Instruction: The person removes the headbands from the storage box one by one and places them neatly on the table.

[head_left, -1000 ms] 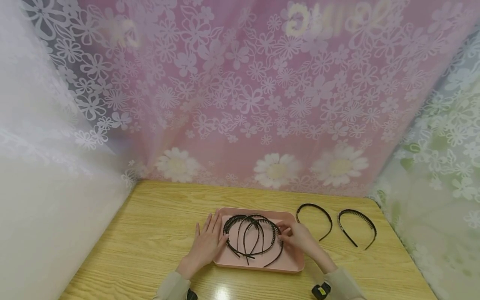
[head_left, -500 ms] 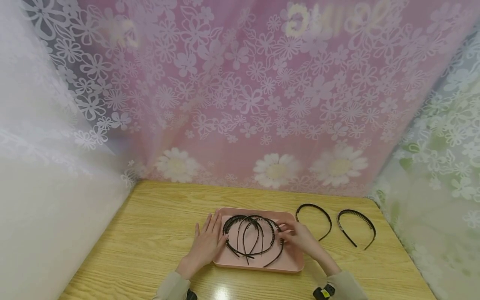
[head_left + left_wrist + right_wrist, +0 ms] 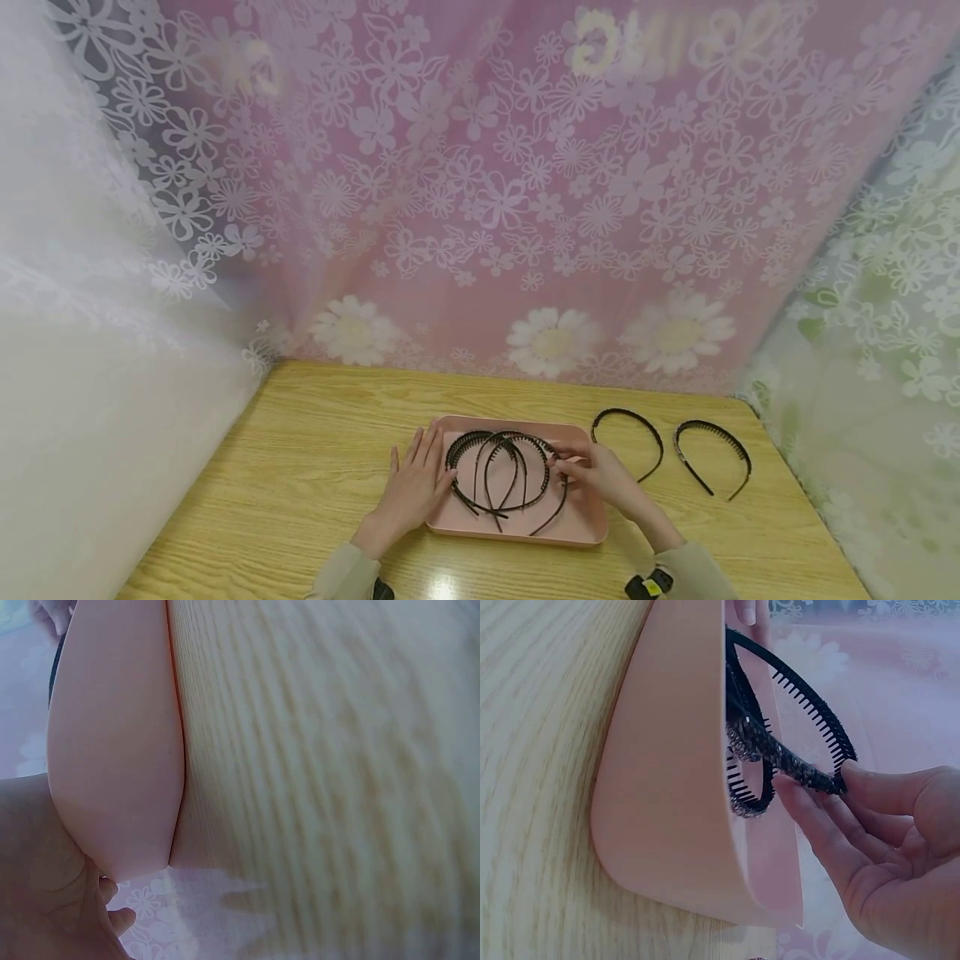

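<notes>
A pink tray holds several black toothed headbands that overlap one another. My right hand is at the tray's right side and pinches the rightmost headband between thumb and fingers. That headband has a glittery outer face and small comb teeth, plain in the right wrist view. My left hand rests against the tray's left edge with its fingers extended, its thumb close to the pile. In the left wrist view the palm lies along the tray's outer wall.
On the wooden table, right of the tray, lie two more black headbands, one nearer and one farther right. A pink flowered curtain hangs behind the table, with pale sheets at both sides.
The right fingers have shifted slightly on the rightmost headband, and its lower end has moved a little to the right. The left hand has stayed in place.
</notes>
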{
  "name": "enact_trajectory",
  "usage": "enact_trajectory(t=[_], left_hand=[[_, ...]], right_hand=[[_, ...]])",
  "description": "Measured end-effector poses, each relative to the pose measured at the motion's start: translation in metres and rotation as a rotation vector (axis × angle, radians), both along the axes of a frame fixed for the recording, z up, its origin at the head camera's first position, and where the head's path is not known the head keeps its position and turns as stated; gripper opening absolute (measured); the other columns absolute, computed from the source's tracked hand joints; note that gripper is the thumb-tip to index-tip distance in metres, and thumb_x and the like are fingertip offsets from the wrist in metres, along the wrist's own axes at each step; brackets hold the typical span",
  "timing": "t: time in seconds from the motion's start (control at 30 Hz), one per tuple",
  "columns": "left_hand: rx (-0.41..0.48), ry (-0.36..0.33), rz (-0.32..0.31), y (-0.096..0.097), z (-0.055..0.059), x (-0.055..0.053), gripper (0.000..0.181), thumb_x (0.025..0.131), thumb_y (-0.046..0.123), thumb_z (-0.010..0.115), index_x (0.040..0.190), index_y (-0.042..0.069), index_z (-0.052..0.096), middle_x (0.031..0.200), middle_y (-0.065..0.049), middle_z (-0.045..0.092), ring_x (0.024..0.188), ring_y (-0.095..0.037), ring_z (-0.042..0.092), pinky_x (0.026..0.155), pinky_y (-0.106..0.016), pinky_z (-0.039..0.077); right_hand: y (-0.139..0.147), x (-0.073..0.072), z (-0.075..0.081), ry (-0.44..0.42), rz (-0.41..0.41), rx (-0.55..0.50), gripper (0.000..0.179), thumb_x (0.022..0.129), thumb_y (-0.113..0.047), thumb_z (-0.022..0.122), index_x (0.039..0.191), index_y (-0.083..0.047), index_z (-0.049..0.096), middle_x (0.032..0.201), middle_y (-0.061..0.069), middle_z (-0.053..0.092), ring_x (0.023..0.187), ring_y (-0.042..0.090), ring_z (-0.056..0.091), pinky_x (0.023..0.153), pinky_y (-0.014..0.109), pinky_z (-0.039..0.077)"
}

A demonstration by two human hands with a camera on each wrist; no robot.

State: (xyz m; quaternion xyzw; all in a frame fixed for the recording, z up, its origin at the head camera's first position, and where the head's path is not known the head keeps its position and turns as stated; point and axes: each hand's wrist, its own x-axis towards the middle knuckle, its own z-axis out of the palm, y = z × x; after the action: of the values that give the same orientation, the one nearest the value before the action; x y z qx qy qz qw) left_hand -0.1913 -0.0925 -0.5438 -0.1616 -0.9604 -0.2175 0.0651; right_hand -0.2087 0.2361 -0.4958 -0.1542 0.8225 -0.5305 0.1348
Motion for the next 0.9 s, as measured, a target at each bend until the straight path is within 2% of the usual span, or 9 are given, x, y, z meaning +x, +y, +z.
enact_trajectory(t=[0.2, 0.43, 0.57, 0.7, 0.9], left_hand=[[-0.002, 0.007, -0.001, 0.0, 0.0, 0.0, 0.066, 0.106, 0.034, 0.053, 0.157, -0.002, 0.031, 0.166, -0.018, 0.024, 0.15, -0.043, 0.026, 0.113, -0.075, 0.019], [-0.002, 0.017, -0.006, 0.0, -0.001, 0.0, 0.066, 0.106, 0.034, 0.052, 0.157, -0.003, 0.031, 0.165, -0.018, 0.025, 0.15, -0.043, 0.027, 0.112, -0.076, 0.019], [-0.004, 0.021, -0.007, 0.0, 0.0, 0.0, 0.066, 0.106, 0.033, 0.052, 0.157, -0.003, 0.031, 0.165, -0.018, 0.025, 0.15, -0.044, 0.027, 0.112, -0.076, 0.02], [-0.007, 0.016, -0.006, 0.0, 0.0, 0.0, 0.066, 0.106, 0.033, 0.053, 0.157, -0.003, 0.03, 0.166, -0.018, 0.024, 0.15, -0.044, 0.026, 0.112, -0.076, 0.019], [-0.004, 0.01, -0.006, 0.0, 0.0, 0.0, 0.066, 0.106, 0.033, 0.053, 0.157, -0.003, 0.03, 0.166, -0.018, 0.024, 0.15, -0.044, 0.026, 0.112, -0.076, 0.018]], right_hand=[[0.001, -0.001, 0.005, -0.001, -0.008, -0.024, 0.046, 0.103, -0.011, 0.059, 0.14, 0.015, 0.05, 0.12, 0.029, 0.068, 0.104, 0.042, 0.069, 0.08, 0.035, 0.061], [0.003, -0.004, 0.014, 0.018, 0.003, -0.036, 0.045, 0.104, -0.01, 0.056, 0.144, 0.01, 0.049, 0.123, 0.033, 0.064, 0.103, 0.043, 0.069, 0.082, 0.042, 0.061], [0.006, -0.006, 0.018, 0.046, -0.021, -0.016, 0.044, 0.105, -0.01, 0.056, 0.144, 0.008, 0.049, 0.123, 0.032, 0.064, 0.101, 0.037, 0.071, 0.082, 0.04, 0.061], [0.009, -0.008, 0.021, 0.067, -0.079, -0.002, 0.044, 0.105, -0.011, 0.056, 0.144, 0.009, 0.05, 0.124, 0.03, 0.065, 0.1, 0.032, 0.072, 0.082, 0.033, 0.061], [0.012, -0.008, 0.029, 0.059, -0.11, -0.064, 0.045, 0.105, -0.008, 0.055, 0.145, 0.01, 0.047, 0.13, 0.033, 0.061, 0.103, 0.038, 0.07, 0.086, 0.044, 0.06]])
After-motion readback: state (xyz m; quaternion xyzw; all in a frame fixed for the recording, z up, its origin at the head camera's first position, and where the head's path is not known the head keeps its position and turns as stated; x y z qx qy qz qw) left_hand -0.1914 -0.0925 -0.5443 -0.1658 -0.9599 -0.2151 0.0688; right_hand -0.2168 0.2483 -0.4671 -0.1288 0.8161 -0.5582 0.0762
